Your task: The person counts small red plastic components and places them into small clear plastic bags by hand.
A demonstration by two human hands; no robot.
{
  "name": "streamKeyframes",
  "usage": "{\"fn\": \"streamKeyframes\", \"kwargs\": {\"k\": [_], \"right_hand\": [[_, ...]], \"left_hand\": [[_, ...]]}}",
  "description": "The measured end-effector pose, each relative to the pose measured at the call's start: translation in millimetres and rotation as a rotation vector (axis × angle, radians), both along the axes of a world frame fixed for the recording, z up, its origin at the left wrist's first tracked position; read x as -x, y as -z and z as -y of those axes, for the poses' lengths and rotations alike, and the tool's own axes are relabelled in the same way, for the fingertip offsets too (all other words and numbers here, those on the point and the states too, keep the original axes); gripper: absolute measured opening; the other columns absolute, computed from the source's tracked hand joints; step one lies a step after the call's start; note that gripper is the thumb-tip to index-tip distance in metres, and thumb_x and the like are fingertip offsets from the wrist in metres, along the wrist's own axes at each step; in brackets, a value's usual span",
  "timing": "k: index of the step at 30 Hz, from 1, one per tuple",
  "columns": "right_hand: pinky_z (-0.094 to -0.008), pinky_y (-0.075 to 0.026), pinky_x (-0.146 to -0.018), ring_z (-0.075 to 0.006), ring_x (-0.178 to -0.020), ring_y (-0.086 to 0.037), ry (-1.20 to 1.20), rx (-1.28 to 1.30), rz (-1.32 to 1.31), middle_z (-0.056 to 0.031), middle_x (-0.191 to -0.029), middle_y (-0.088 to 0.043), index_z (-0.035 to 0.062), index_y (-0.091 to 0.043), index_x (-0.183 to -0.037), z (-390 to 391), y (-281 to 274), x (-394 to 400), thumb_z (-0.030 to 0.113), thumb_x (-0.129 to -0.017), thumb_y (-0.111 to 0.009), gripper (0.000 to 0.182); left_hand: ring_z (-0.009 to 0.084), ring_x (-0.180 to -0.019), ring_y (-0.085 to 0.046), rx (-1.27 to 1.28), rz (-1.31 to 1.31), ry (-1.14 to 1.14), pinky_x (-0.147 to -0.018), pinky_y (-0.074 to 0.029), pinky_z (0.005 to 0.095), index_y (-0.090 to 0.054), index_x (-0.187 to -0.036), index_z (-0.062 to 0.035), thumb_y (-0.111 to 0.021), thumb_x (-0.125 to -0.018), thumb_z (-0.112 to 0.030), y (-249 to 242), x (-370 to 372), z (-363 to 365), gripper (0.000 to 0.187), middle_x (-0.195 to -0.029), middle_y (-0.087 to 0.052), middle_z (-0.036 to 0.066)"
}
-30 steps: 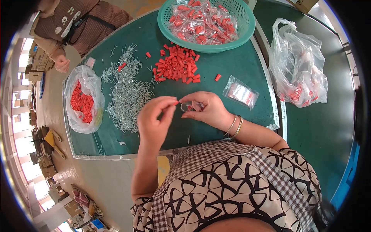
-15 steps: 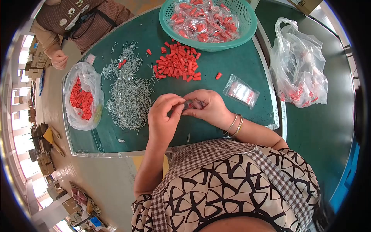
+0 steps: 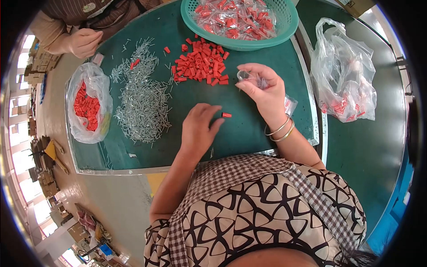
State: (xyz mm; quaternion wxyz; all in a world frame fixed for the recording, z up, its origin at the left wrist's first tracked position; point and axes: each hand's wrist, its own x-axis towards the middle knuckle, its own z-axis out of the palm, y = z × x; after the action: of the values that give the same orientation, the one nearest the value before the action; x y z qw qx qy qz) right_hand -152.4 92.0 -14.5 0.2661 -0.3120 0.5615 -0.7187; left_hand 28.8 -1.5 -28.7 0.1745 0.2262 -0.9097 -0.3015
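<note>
The left hand [image 3: 199,127] stands spread beside a red cap [image 3: 227,115], the right hand [image 3: 269,91] pinches clear plastic [image 3: 251,78]; cap handling appears under way, and lifting calls for left-grip closure.

**Surroundings: right-hand surface, co-worker, storage on left**

Translucent carrier bag [image 3: 344,84] with red print sits crumpled on the green surface [image 3: 360,155] at right. Cardboard box [image 3: 356,6] at top right edge, partly cut off. Blue panel [image 3: 391,220] low right. Co-worker [image 3: 66,31] top left, brown striped clothing. Far left: stacked cartons [image 3: 44,175], yellow object [image 3: 50,150] beside them, bright windows [image 3: 21,162] behind. Small blue item [image 3: 106,249] among lower-left clutter, details too small to read.
</note>
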Motion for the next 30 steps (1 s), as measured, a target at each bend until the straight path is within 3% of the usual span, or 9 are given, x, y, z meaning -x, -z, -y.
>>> {"fn": "streamKeyframes", "kwargs": {"k": [1,4,7,10,13,16,21,25,30], "right_hand": [[-0.0229,-0.050,-0.073,-0.0040,-0.076,-0.056,-0.008,-0.002,-0.009,0.0060,-0.068,-0.050,0.0033,-0.070,-0.106,1.0,-1.2,-1.8,0.004,-0.076,-0.081,0.032],[-0.0227,-0.051,-0.071,-0.0033,-0.072,-0.053,-0.054,-0.049,-0.098,0.0057,-0.066,-0.046,0.0033,-0.070,-0.106,2.8,-7.4,-6.5,0.005,-0.076,-0.081,0.033],[-0.0217,-0.052,-0.069,-0.0025,-0.064,-0.044,-0.132,-0.115,-0.129,0.0057,-0.064,-0.043,0.0035,-0.070,-0.107,1.4,-10.6,-7.8,0.006,-0.074,-0.082,0.035],[-0.0226,-0.048,-0.062,-0.0038,-0.059,-0.038,-0.169,-0.143,-0.139,0.0048,-0.062,-0.040,0.0049,-0.070,-0.108,1.7,-9.9,-9.0,0.007,-0.072,-0.083,0.038],[-0.0253,-0.042,-0.055,-0.0057,-0.057,-0.037,-0.184,-0.256,-0.233,0.0028,-0.061,-0.039,0.0066,-0.070,-0.107,2.2,-12.4,-14.6,0.009,-0.072,-0.083,0.038],[-0.0273,-0.037,-0.053,-0.0078,-0.056,-0.039,-0.209,-0.250,-0.282,0.0013,-0.061,-0.040,0.0074,-0.070,-0.106,3.8,-7.0,-19.6,0.011,-0.071,-0.083,0.037],[-0.0275,-0.038,-0.054,-0.0091,-0.056,-0.039,-0.215,-0.260,-0.281,0.0015,-0.062,-0.043,0.0075,-0.070,-0.106,3.6,-2.0,-22.3,0.012,-0.072,-0.083,0.037],[-0.0229,-0.037,-0.052,-0.0051,-0.057,-0.038,-0.224,-0.207,-0.279,0.0027,-0.067,-0.049,0.0070,-0.069,-0.108,2.7,-1.9,-21.4,0.005,-0.070,-0.081,0.040],[-0.0267,-0.042,-0.052,-0.0107,-0.055,-0.047,-0.072,-0.087,-0.554,-0.0013,-0.072,-0.059,0.0081,-0.069,-0.105,5.3,5.8,-26.4,0.003,-0.065,-0.080,0.041]], "left_hand": [[0.0292,-0.077,-0.061,0.152,-0.034,0.097,-0.068,-0.051,0.0374,-0.067,-0.102,-0.0059,-0.073,-0.076,-0.007,-1.8,5.9,-2.8,0.026,-0.096,-0.061,0.009],[0.0320,-0.078,-0.061,0.131,-0.008,0.185,-0.071,-0.051,0.0392,-0.066,-0.098,-0.0049,-0.072,-0.077,-0.007,6.3,12.2,-9.0,0.022,-0.097,-0.061,0.010],[0.0293,-0.078,-0.062,0.097,0.010,0.134,-0.070,-0.052,0.0359,-0.066,-0.094,-0.0038,-0.070,-0.079,-0.003,-0.4,10.8,0.0,0.016,-0.095,-0.063,0.009],[0.0259,-0.077,-0.064,-0.106,-0.073,-0.149,-0.069,-0.052,0.0328,-0.066,-0.095,-0.0028,-0.067,-0.080,0.003,-25.2,4.1,8.6,0.016,-0.092,-0.064,0.009],[0.0232,-0.078,-0.065,-0.156,-0.308,-0.179,-0.069,-0.053,0.0312,-0.067,-0.097,-0.0023,-0.066,-0.080,0.008,-49.2,2.8,15.6,0.020,-0.089,-0.065,0.010],[0.0246,-0.081,-0.066,0.189,-0.296,0.003,-0.071,-0.054,0.0330,-0.067,-0.100,-0.0026,-0.066,-0.079,0.010,-73.8,12.1,14.6,0.024,-0.094,-0.066,0.011],[0.0253,-0.084,-0.066,0.347,-0.182,0.136,-0.070,-0.054,0.0334,-0.067,-0.104,-0.0037,-0.067,-0.080,0.007,-70.6,25.0,10.3,0.026,-0.102,-0.065,0.011],[0.0183,-0.079,-0.063,0.142,-0.284,-0.027,-0.071,-0.052,0.0281,-0.066,-0.103,-0.0016,-0.071,-0.081,0.002,-59.5,14.2,14.1,0.022,-0.101,-0.065,0.011],[0.0207,-0.080,-0.066,-0.132,-0.278,-0.113,-0.069,-0.054,0.0305,-0.063,-0.099,-0.0010,-0.078,-0.077,-0.006,-43.4,14.6,-4.5,0.027,-0.094,-0.066,0.011]]}}
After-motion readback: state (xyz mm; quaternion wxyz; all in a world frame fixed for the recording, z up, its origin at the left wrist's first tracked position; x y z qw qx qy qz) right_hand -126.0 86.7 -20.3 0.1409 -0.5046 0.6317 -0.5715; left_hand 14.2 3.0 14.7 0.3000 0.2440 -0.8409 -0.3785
